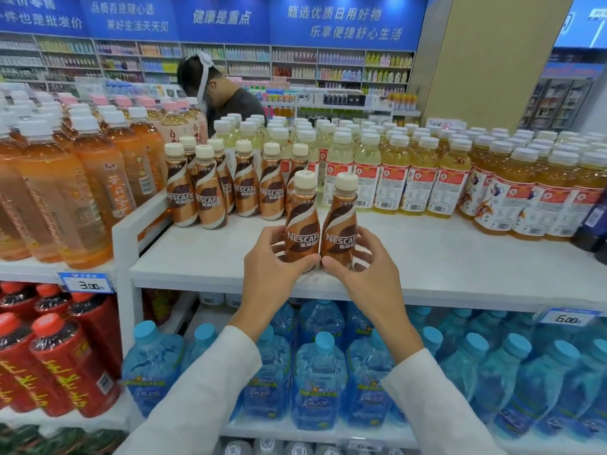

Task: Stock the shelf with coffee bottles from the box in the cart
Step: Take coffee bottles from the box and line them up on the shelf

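Two brown Nescafe coffee bottles with cream caps stand side by side near the front edge of the white top shelf (427,257). My left hand (272,267) grips the left coffee bottle (303,221) low on its body. Around the base of the right coffee bottle (340,221) closes my right hand (364,267). Both bottles are upright and almost touching. Behind them, to the left, several more coffee bottles (210,195) stand in rows at the back of the shelf. The cart and its box are out of view.
Pale yellow drink bottles (394,172) fill the shelf's back and right. Orange tea bottles (82,178) crowd the neighbouring shelf on the left. Blue water jugs (320,372) and red bottles (65,356) sit below. A person (226,93) stands behind the shelf.
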